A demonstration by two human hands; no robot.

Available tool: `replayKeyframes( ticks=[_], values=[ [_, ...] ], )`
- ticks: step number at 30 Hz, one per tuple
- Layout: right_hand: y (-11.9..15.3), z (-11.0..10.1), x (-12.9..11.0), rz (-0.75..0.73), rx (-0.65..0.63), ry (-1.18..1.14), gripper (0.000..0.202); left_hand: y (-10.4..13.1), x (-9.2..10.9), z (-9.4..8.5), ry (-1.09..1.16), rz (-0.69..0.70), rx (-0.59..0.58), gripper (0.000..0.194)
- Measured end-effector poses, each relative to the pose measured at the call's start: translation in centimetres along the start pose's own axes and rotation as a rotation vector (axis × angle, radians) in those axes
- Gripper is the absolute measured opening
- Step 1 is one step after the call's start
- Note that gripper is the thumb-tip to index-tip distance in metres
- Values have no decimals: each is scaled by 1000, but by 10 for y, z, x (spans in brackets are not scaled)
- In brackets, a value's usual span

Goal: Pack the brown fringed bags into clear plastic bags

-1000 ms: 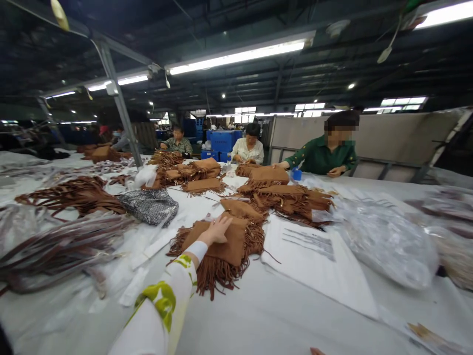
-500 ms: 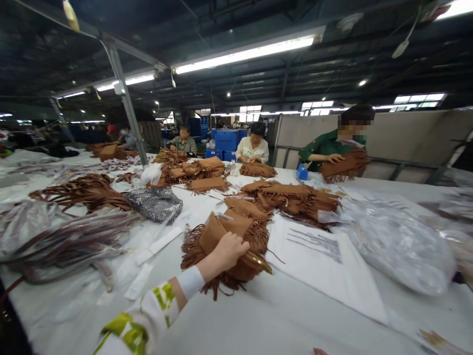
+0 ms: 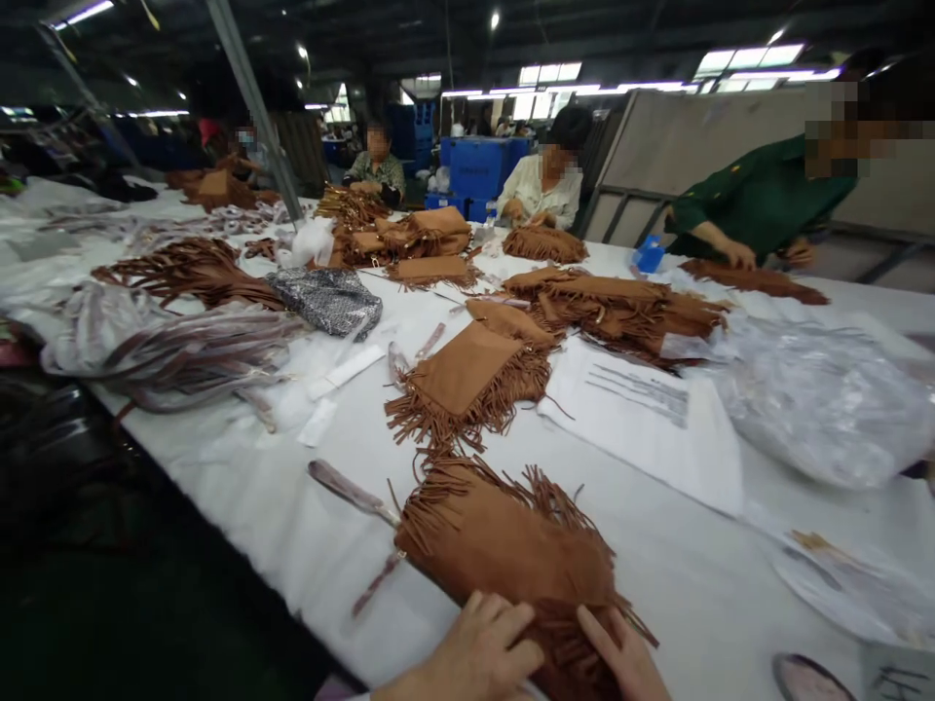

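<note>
A brown fringed bag point(image 3: 511, 535) lies on the table right in front of me, its fringe spread along the edges. A plastic-wrapped strap point(image 3: 351, 492) and a short wrapped pull stick out from its left side. My left hand point(image 3: 486, 647) is closed on the bag's near edge with bent fingers. At the near right corner, my right hand point(image 3: 624, 652) holds the fringed edge, its fingers partly hidden below the frame. Just beyond lies another fringed bag point(image 3: 467, 370), apart from my hands.
More brown bags point(image 3: 620, 312) are piled farther back. Wrapped straps point(image 3: 175, 341) and a grey mottled pouch point(image 3: 328, 300) lie left. A printed white sheet point(image 3: 650, 419) and clear plastic bags point(image 3: 825, 399) lie right. Co-workers point(image 3: 544, 190) sit across; a metal post point(image 3: 255, 107) stands left.
My left hand has left the bags farther in and come back towards me. A fringed bag now lies close with both hands on it. The view has tilted down; the green-sleeved co-worker's bag is lowered.
</note>
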State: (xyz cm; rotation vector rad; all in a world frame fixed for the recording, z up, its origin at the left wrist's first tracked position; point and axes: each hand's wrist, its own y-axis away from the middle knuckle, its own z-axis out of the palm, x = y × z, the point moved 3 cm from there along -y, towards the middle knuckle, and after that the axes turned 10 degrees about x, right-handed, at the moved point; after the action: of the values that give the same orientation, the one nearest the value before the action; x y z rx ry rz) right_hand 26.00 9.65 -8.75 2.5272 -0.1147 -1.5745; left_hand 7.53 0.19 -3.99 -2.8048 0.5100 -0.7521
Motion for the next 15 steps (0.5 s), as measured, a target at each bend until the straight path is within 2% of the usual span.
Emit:
replayKeyframes(
  ticks=[2, 3, 5, 7, 9, 10, 13, 15],
  values=[
    [-3, 3, -2, 93, -95, -24, 47, 12, -17, -22, 26, -158, 152, 25],
    [-5, 4, -4, 129, -96, -23, 49, 18, -31, -35, -1, -267, 243, 24],
    [-9, 3, -9, 151, -20, 9, 51, 33, -62, -60, -106, -464, 392, 37],
    [-9, 5, -13, 150, 28, 37, 51, 47, -93, -78, -202, -581, 430, 63],
    [-8, 6, -17, 155, 32, 59, 51, 53, -117, -89, -231, -636, 365, 76],
    [-7, 6, -18, 153, 31, 64, 51, 53, -125, -92, -222, -641, 301, 74],
    [-3, 4, -20, 140, 37, 62, 50, 39, -133, -98, -128, -621, 66, 46],
    [1, 1, -17, 157, 32, 30, 50, 26, -131, -101, -56, -633, -38, 32]
  ],
)
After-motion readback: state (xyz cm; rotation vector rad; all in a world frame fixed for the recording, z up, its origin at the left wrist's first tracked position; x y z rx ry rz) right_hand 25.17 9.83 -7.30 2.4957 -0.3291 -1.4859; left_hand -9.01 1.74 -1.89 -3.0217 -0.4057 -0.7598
